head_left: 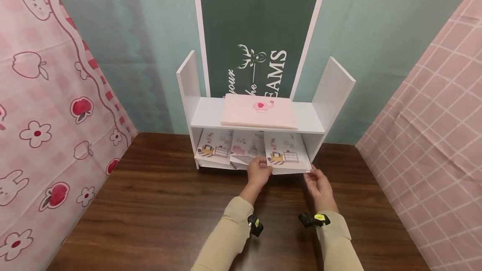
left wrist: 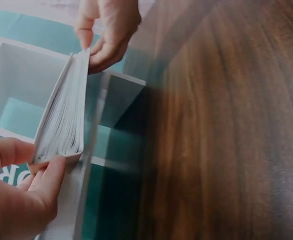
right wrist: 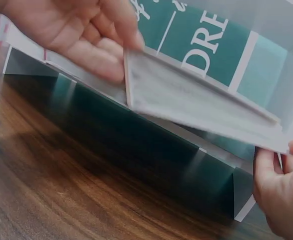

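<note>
Both hands hold a book (head_left: 287, 147) with a printed cover of a yellow chair and a cabinet, at the right of the shelf's lower level. Its near edge sticks out past the shelf front. My left hand (head_left: 259, 172) pinches the near left corner, thumb on top. At the near right corner, the fingers of my right hand (head_left: 319, 182) grip the cover. In the left wrist view, the white page edges of the book (left wrist: 64, 112) show between its covers. The right wrist view has the book (right wrist: 186, 97) tilted, a hand at each end.
A white two-level shelf (head_left: 260, 129) with tall side panels stands on the dark wood table (head_left: 158, 208). Two more printed books, a left one (head_left: 214, 147) and a middle one (head_left: 246, 143), lie on its lower level. A pink elephant-print book (head_left: 260, 112) lies on top.
</note>
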Available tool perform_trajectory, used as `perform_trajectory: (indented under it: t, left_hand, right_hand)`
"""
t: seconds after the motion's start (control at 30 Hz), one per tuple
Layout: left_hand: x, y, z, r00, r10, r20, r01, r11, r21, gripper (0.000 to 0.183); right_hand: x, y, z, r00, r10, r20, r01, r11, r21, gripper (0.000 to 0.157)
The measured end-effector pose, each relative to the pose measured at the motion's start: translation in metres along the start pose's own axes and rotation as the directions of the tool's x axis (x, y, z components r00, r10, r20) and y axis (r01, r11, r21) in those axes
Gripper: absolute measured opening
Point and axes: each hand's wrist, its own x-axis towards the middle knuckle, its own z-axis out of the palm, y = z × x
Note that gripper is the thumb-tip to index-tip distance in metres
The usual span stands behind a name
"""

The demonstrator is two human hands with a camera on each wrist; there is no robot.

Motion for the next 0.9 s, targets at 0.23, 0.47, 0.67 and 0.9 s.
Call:
perform_trajectory:
  t: [0.23,0.47,0.67,0.9]
  left_hand:
    - [0.003,-0.002,0.003,0.993,0.091,-0.075,-0.080,0.986,0.144,0.019]
    - [0.001,0.000,0.008,0.988,0.119,-0.101,-0.098,0.977,0.190,0.016]
    - [0.000,-0.001,0.007,0.988,0.112,-0.108,-0.085,0.970,0.227,0.016]
    - [-0.022,0.001,-0.009,0.987,0.093,-0.132,-0.065,0.977,0.204,0.020]
  right_hand:
    - [0.031,-0.005,-0.029,0.990,0.040,-0.137,-0.045,0.998,-0.032,0.019]
    - [0.114,-0.028,-0.127,0.997,0.076,-0.002,-0.076,0.995,0.071,0.015]
    - [0.032,0.000,-0.047,0.997,0.041,-0.069,-0.040,0.999,0.019,0.014]
    - [-0.028,0.011,-0.003,0.967,-0.008,-0.256,-0.017,0.995,-0.095,0.023]
